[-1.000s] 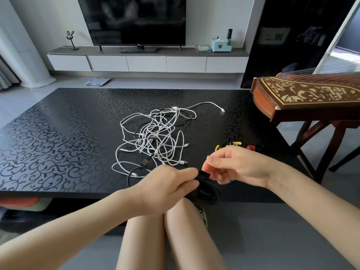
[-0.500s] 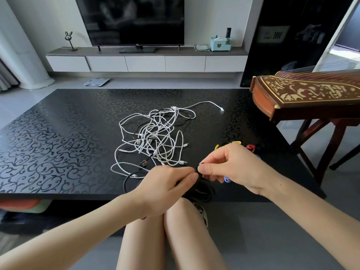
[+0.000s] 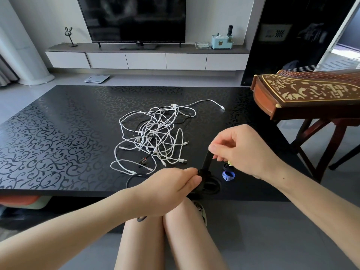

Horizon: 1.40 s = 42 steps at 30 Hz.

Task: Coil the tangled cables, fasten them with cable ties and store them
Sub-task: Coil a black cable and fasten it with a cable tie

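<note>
Your left hand (image 3: 171,189) grips the coiled black cable (image 3: 211,187) at the near edge of the table (image 3: 58,143); your right hand (image 3: 239,151) pinches the black tie strap (image 3: 206,161), now lifted higher than before.

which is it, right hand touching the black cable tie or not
Touching. The head view shows the right hand pinching the top end of the black cable tie; the left hand grips the coiled black cable.

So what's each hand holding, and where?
The left hand grips the coiled black cable at its left side; the right hand pinches the black cable tie by its free upper end.
</note>
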Tool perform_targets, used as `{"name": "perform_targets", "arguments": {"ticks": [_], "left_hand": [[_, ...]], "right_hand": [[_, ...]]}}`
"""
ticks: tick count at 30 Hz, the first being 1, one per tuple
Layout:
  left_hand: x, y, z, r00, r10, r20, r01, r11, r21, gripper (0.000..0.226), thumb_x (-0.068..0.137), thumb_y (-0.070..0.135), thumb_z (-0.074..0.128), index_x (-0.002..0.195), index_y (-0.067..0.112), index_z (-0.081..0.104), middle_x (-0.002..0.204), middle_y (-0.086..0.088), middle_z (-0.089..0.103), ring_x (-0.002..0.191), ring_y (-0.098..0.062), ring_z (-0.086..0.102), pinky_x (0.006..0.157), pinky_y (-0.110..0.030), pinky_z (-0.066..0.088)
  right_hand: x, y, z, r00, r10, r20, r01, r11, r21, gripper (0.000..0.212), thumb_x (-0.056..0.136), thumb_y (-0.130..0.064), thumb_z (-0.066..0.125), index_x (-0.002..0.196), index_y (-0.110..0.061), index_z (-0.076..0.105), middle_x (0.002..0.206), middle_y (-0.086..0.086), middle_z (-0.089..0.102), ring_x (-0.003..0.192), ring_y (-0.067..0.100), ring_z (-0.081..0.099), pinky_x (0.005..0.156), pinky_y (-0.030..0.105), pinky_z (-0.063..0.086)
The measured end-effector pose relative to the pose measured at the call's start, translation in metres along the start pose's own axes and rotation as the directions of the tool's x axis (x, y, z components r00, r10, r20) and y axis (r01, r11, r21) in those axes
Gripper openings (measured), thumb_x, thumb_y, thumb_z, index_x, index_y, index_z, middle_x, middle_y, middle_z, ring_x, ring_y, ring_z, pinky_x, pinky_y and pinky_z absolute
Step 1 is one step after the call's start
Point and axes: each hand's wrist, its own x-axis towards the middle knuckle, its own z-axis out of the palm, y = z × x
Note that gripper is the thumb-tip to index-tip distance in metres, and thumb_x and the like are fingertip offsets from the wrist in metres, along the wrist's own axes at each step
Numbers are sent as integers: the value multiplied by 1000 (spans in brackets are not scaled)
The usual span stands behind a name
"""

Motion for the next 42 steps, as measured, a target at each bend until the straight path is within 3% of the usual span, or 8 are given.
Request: {"name": "perform_targets", "arguments": {"ticks": [5, 11, 18, 22, 26, 29, 37, 42], "left_hand": [[14, 4, 5, 969, -186, 162, 246, 781, -574, 34, 101, 27, 36, 69, 17, 40, 55, 10, 42, 61, -10, 41, 69, -24, 40], [18, 4, 1, 982, -187, 1, 157, 823, -545, 37, 101, 32, 37, 71, 13, 45, 51, 13, 45, 45, -4, 35, 49, -18, 32], [9, 11, -2, 985, -59, 163, 166, 587, -792, 17, 102, 9, 35, 88, 5, 43, 61, 5, 38, 48, -3, 30, 49, -14, 27], [9, 8, -2, 970, -61, 236, 229, 557, -798, 20, 101, 10, 39, 81, 12, 40, 65, 0, 34, 51, -7, 27, 50, -17, 25], [16, 4, -6, 846, 151, 511, 473, 228, -851, 17, 91, 22, 41, 76, 14, 41, 54, 9, 32, 44, -4, 20, 44, -16, 19], [16, 0, -6, 768, 221, 601, 600, 76, -796, 18, 93, 23, 38, 79, 13, 42, 53, 9, 37, 45, -4, 23, 44, -14, 25], [18, 4, -18, 969, -155, -193, 73, 924, -375, 14, 88, 24, 63, 98, 14, 60, 82, 4, 69, 79, -9, 64, 79, -26, 51], [20, 14, -24, 894, -96, -438, 30, 987, -155, 19, 83, 36, 67, 88, 19, 73, 77, 5, 70, 71, -5, 61, 72, -20, 46]], "right_hand": [[-2, -17, 11, 904, -417, -97, 379, 885, -270, 18, 86, -10, 54, 71, -6, 62, 66, -8, 58, 60, 6, 50, 62, 22, 39], [0, 0, 16, 1000, 4, -2, -3, 983, 182, 6, 94, -22, 55, 89, -20, 56, 73, 0, 67, 72, 8, 63, 71, 20, 49], [-3, 6, 19, 979, 183, 93, -205, 872, 444, 10, 83, -19, 71, 81, -9, 70, 71, 2, 69, 70, 11, 64, 72, 27, 53], [-6, -3, 17, 973, -134, -185, 148, 987, 61, 17, 83, -17, 71, 72, -4, 67, 65, 6, 65, 61, 11, 57, 65, 33, 49], [-11, -12, 22, 687, -699, -198, 579, 691, -432, 23, 86, -15, 64, 68, -1, 63, 58, 3, 58, 48, 19, 50, 47, 31, 42], [-11, -7, 23, 751, -652, -109, 571, 723, -390, 25, 90, -19, 59, 72, -2, 57, 52, -10, 41, 42, 10, 36, 42, 26, 32], [10, 7, 21, 954, -295, -56, 290, 953, -90, 24, 90, -13, 63, 72, -13, 47, 44, -12, 39, 45, 6, 42, 50, 17, 28], [20, 5, 16, 971, -229, -72, 227, 973, -39, 21, 90, -18, 63, 76, -5, 55, 55, 9, 61, 54, 18, 51, 61, 32, 40]]}}
